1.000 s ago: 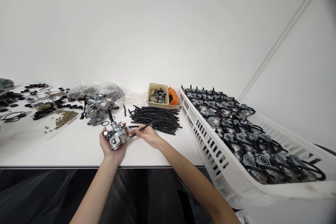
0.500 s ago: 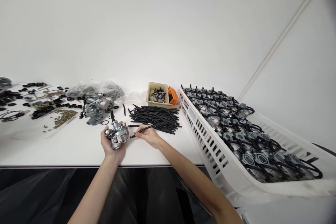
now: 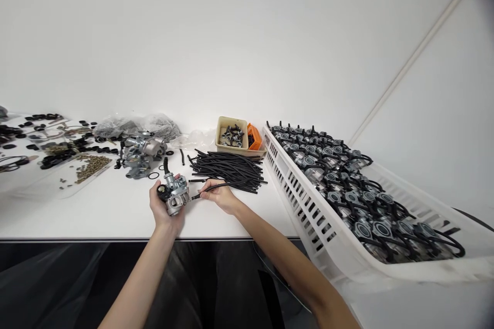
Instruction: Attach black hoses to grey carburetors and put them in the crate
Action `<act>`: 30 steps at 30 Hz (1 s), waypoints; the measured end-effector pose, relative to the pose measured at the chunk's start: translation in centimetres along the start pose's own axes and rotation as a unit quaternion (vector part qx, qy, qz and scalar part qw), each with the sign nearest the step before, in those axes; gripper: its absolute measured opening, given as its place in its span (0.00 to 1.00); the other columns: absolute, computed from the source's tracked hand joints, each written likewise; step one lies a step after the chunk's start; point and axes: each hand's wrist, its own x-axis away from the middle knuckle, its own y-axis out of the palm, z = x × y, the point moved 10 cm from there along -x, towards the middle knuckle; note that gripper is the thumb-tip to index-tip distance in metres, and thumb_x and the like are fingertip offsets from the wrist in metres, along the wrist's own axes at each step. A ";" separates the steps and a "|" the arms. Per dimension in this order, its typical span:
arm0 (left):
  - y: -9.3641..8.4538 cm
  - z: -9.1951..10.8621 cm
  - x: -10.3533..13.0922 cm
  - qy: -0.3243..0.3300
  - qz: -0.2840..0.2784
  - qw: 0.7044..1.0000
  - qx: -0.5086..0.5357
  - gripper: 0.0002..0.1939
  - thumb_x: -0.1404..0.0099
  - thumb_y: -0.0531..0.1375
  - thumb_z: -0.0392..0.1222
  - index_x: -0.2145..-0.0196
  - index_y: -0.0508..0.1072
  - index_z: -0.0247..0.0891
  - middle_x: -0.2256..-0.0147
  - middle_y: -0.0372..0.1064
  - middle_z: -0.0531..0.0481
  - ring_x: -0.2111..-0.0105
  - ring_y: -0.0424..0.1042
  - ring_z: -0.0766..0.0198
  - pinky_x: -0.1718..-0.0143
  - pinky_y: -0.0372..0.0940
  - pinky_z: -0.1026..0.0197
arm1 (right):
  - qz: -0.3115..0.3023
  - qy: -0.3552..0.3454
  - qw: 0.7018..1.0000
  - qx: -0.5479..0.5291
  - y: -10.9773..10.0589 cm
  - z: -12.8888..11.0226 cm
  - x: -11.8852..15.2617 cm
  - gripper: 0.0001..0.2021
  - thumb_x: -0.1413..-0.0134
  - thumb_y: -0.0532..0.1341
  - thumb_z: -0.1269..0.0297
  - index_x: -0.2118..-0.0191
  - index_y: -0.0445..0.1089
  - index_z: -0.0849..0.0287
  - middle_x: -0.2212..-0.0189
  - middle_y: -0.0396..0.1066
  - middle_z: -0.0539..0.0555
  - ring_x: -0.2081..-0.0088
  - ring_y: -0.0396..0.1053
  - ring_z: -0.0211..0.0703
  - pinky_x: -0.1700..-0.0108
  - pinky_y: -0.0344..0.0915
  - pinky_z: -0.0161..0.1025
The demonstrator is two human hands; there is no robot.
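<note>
A silver carburetor (image 3: 177, 194) with a short black hose standing up from its top rests in my left hand (image 3: 160, 214), whose fingers are closed round it above the table's front part. Between the fingertips of my right hand (image 3: 219, 196) is a black rubber hose (image 3: 210, 188). One end of that hose points at the carburetor's right side; whether it touches there I cannot tell. Just behind my right hand lies a pile of cut black hoses (image 3: 227, 169). Several more carburetors (image 3: 141, 154) stand together behind my left hand.
On the right, a white slatted crate (image 3: 304, 200) holds rows of carburetors with hoses. A cream bin (image 3: 218, 136) of small metal parts and an orange basket (image 3: 253, 136) stand behind the pile. Brass fittings (image 3: 92, 167), black rings and plastic bags (image 3: 154, 126) cover the left.
The carburetor has turned slightly in my left hand. My right hand keeps the hose end near its side. The whole view has shifted a little.
</note>
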 end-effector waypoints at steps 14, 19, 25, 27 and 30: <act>0.5 -0.5 0.2 -0.032 -0.023 0.999 0.012 0.19 0.40 0.51 0.50 0.66 0.75 0.34 0.68 0.75 0.45 0.69 0.73 0.61 0.68 0.69 0.62 | -0.070 -0.027 0.981 0.180 2.6 -0.5 0.2 0.26 0.44 0.54 0.44 0.84 0.56 0.58 0.86 0.54 0.45 0.80 0.52 0.33 0.73 0.51 0.35; 0.4 -0.6 0.2 -0.021 -0.003 1.000 -0.019 0.19 0.41 0.51 0.50 0.66 0.76 0.34 0.68 0.75 0.46 0.70 0.72 0.63 0.69 0.67 0.63 | -0.097 -0.033 0.973 0.206 3.0 -0.7 0.5 0.26 0.42 0.51 0.44 0.82 0.59 0.58 0.83 0.57 0.46 0.78 0.55 0.35 0.72 0.53 0.36; 0.3 -0.2 0.4 -0.015 0.005 0.999 -0.044 0.20 0.41 0.50 0.50 0.65 0.76 0.33 0.70 0.74 0.46 0.70 0.72 0.62 0.72 0.65 0.65 | -0.121 -0.041 0.966 0.226 3.4 -0.6 0.5 0.24 0.41 0.50 0.45 0.79 0.61 0.57 0.80 0.61 0.48 0.75 0.58 0.37 0.70 0.56 0.35; 0.3 0.0 0.5 -0.010 0.000 0.999 -0.042 0.20 0.41 0.51 0.50 0.65 0.76 0.33 0.69 0.74 0.46 0.69 0.72 0.62 0.71 0.66 0.64 | -0.127 -0.035 0.959 0.251 3.4 -0.4 0.4 0.23 0.39 0.50 0.47 0.79 0.61 0.57 0.80 0.61 0.48 0.75 0.58 0.36 0.70 0.57 0.35; 0.4 0.1 0.6 -0.010 -0.016 0.999 -0.029 0.19 0.41 0.51 0.49 0.65 0.76 0.33 0.67 0.75 0.45 0.67 0.72 0.61 0.69 0.67 0.64 | -0.130 -0.028 0.951 0.280 3.4 -0.2 0.3 0.21 0.38 0.50 0.51 0.78 0.62 0.58 0.80 0.61 0.47 0.75 0.58 0.36 0.69 0.57 0.34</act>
